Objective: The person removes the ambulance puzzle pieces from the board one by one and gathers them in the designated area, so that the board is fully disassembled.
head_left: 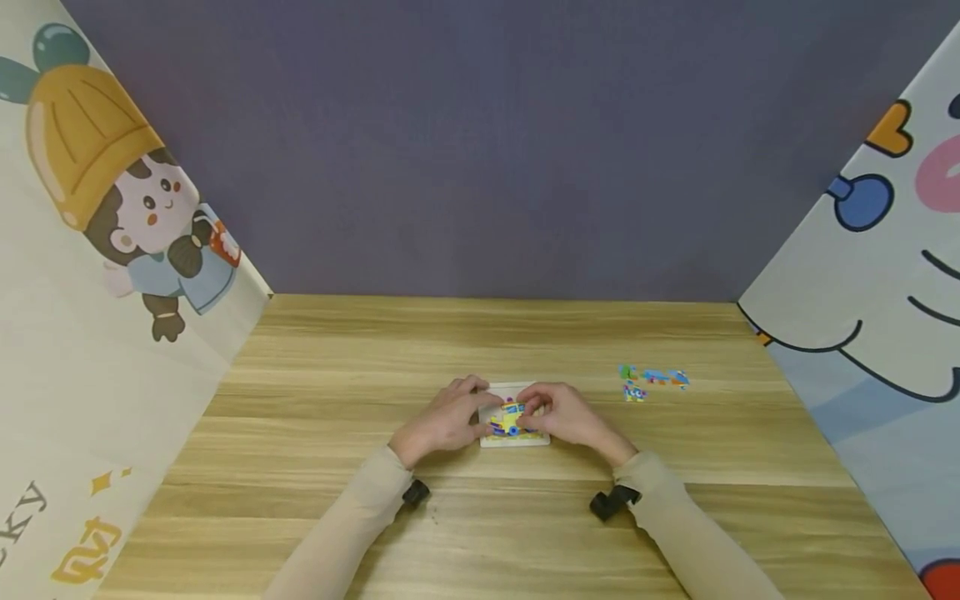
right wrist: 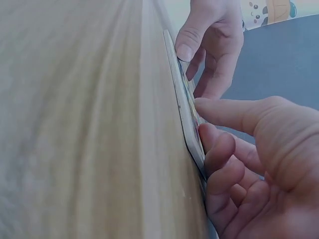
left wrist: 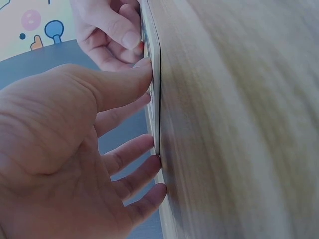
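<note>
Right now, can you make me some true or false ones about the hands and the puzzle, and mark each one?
1. The left hand and the right hand are both at the board. True.
2. Both hands wear gloves. False: both are bare.
3. A blue wheel shows on the board. True.
4. Some loose pieces lie on the table, to the right of the board. True.
5. The left hand is touching the loose pieces. False: it touches the board, and the loose pieces lie apart from both hands.
6. The table is plain black. False: it has a light and brown wood pattern.
</note>
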Tool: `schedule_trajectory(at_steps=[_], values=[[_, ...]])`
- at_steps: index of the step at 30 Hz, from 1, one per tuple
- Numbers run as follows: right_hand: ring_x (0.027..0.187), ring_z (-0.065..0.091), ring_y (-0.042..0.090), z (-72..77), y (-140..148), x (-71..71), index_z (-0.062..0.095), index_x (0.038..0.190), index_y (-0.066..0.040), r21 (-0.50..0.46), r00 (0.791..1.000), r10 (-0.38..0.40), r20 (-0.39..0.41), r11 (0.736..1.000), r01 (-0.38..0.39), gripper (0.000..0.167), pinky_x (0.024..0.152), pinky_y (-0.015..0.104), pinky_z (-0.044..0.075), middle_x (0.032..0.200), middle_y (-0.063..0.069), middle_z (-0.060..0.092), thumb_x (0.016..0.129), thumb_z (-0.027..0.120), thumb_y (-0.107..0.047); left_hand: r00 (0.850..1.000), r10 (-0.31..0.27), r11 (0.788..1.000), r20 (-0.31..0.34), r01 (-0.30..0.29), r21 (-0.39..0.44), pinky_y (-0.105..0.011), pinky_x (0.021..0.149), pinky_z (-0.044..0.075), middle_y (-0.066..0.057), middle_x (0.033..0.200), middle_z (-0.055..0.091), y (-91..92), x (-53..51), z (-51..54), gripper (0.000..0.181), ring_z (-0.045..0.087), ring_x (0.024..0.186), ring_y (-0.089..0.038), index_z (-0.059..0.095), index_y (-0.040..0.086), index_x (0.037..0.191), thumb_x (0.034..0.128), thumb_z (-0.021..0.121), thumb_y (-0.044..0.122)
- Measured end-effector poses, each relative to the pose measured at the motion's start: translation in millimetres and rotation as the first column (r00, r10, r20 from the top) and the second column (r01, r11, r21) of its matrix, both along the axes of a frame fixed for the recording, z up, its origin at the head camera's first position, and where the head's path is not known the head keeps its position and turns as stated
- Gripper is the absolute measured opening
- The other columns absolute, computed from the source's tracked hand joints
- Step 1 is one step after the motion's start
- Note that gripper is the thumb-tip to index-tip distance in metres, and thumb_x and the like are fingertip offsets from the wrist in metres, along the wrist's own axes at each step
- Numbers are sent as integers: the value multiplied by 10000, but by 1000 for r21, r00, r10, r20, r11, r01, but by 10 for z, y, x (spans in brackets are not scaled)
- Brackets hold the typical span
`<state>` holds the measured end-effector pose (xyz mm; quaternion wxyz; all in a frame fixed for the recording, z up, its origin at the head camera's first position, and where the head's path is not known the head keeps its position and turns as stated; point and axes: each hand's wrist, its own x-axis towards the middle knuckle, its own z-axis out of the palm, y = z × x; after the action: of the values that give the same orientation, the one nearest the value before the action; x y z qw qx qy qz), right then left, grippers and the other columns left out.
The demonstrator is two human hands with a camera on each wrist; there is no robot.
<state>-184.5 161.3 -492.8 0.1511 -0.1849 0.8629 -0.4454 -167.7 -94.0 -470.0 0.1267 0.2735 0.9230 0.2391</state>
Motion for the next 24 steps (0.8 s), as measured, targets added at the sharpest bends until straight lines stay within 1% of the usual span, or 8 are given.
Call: schedule_trajectory(at_steps=[3, 6, 8, 11, 13, 16, 20, 24], values=[[696, 576, 112, 14, -6, -3, 735, 1246, -72, -5, 1000, 5, 3, 1000, -5, 383, 587, 230, 450, 950, 23, 733, 910, 856, -210, 1000, 7, 1000, -1, -7, 16, -609, 1239, 369, -130, 1567, 503, -4, -2, 6, 470, 461, 1457, -374, 634, 187, 1463, 1014, 745, 272], [695, 570, 114, 18, -11, -6, 731, 1256, -69, -8, 1000, 5, 9, 1000, -5, 396, 582, 222, 436, 951, 24, 731, 908, 859, -210, 1000, 20, 999, 8, -20, 32, -591, 1244, 367, -99, 1534, 524, -4, -1, 7, 461, 465, 1449, -357, 626, 212, 1454, 1013, 748, 267], [696, 565, 123, 12, -9, -9, 731, 1256, -65, -7, 1000, 6, 8, 1000, -6, 378, 575, 223, 430, 956, 34, 732, 925, 842, -210, 1000, 23, 999, 9, -24, 42, -585, 1242, 371, -83, 1514, 536, -3, 0, 5, 456, 473, 1441, -351, 626, 219, 1446, 1010, 753, 262], [713, 577, 134, -4, -4, -12, 734, 1258, -72, -1, 1000, 3, 1, 1000, -3, 322, 574, 232, 432, 976, 40, 739, 978, 782, -224, 1000, 25, 998, 8, -25, 49, -584, 1239, 374, -74, 1498, 544, -2, 0, 3, 452, 476, 1435, -350, 626, 226, 1441, 1008, 755, 254], [743, 602, 135, -16, -2, -12, 741, 1255, -83, 3, 1000, -5, -6, 1000, 5, 288, 598, 242, 456, 990, 37, 747, 1011, 739, -237, 1000, 26, 998, 8, -26, 50, -585, 1242, 371, -70, 1500, 543, -3, 2, 2, 450, 472, 1442, -348, 628, 227, 1438, 1007, 756, 254], [807, 650, 130, -28, -7, -6, 751, 1238, -96, -6, 1000, -24, -15, 1000, 23, 258, 670, 264, 510, 995, 28, 761, 1034, 703, -248, 1000, 26, 999, 8, -27, 47, -591, 1244, 366, -80, 1511, 538, -5, 7, 6, 456, 465, 1450, -353, 624, 215, 1439, 1005, 759, 252], [861, 678, 128, -37, -22, 7, 766, 1192, -97, -36, 998, -56, -17, 998, 56, 225, 756, 303, 550, 989, 26, 775, 1029, 708, -240, 1000, 20, 999, 4, -20, 32, -599, 1234, 376, -99, 1524, 530, -4, 10, 10, 481, 465, 1448, -359, 609, 180, 1453, 1003, 762, 256], [874, 677, 134, -50, -17, 18, 774, 1152, -101, -66, 996, -89, 11, 994, 89, 195, 778, 311, 552, 1001, 35, 775, 1021, 719, -234, 1000, 19, 1000, 4, -19, 16, -586, 1237, 379, -97, 1537, 521, 0, 10, 6, 491, 463, 1450, -347, 605, 161, 1468, 1012, 750, 276]])
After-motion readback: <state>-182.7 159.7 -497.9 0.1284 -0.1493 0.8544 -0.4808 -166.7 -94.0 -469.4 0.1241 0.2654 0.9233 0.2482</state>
